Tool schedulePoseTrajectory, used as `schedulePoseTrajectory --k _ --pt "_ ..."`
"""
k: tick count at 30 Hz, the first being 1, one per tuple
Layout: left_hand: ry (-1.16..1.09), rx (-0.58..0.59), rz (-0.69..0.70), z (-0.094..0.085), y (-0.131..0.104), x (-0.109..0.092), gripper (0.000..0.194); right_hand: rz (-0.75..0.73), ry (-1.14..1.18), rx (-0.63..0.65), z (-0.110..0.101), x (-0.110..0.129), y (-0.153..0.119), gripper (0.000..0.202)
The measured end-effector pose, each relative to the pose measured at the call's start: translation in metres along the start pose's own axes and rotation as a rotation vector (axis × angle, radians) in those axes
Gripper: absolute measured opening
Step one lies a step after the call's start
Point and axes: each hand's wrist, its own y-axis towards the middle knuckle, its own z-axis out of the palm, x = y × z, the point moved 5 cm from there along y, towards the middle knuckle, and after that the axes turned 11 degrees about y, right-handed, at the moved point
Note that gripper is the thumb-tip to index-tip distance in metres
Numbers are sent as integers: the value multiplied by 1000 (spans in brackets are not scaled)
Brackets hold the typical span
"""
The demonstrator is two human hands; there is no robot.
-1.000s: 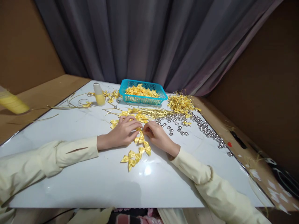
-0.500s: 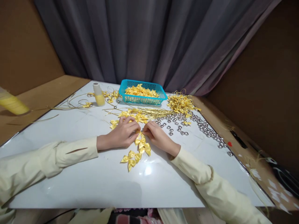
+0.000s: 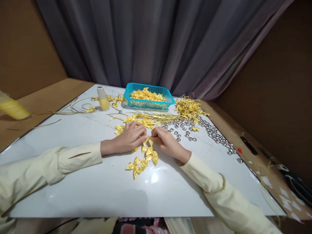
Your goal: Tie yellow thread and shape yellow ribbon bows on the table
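My left hand and my right hand face each other over the middle of the white table, fingertips pinched close together. Between them is a yellow ribbon bow, with the fingers of both hands closed on its upper part. A strand of linked yellow bows runs below it toward me. Another cluster of yellow bows lies at its lower end. More yellow bows lie just beyond my hands, partly hidden by my left fingers. Whether a thread is in the pinch is too small to tell.
A blue basket of yellow bows stands at the back. Left of it is a thread spool; another spool is at the far left. Gold cords, a bow pile and silver beads lie to the right.
My right hand has shifted slightly right and away from my left hand. The bow between them and the upper strand have moved a little to the right.
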Motion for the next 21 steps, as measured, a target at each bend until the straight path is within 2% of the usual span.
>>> schedulePoseTrajectory --k 4,7,10,14,17,21 --pt "-107 49 -9 0 1 2 29 12 98 -11 -2 4 0 15" --pt "-101 29 15 -2 0 1 31 46 178 8 -4 6 0 14" --pt "-74 -6 74 -4 -2 -3 32 151 298 52 -2 4 -1 12" --pt "-49 -57 146 -7 -5 -7 31 315 688 92 4 -3 -4 21" --pt "-49 -60 149 -6 -6 -5 32 375 903 135 9 -6 -6 30" --pt "-50 -40 121 -1 -6 -2 32 358 886 126 8 -8 -5 30"
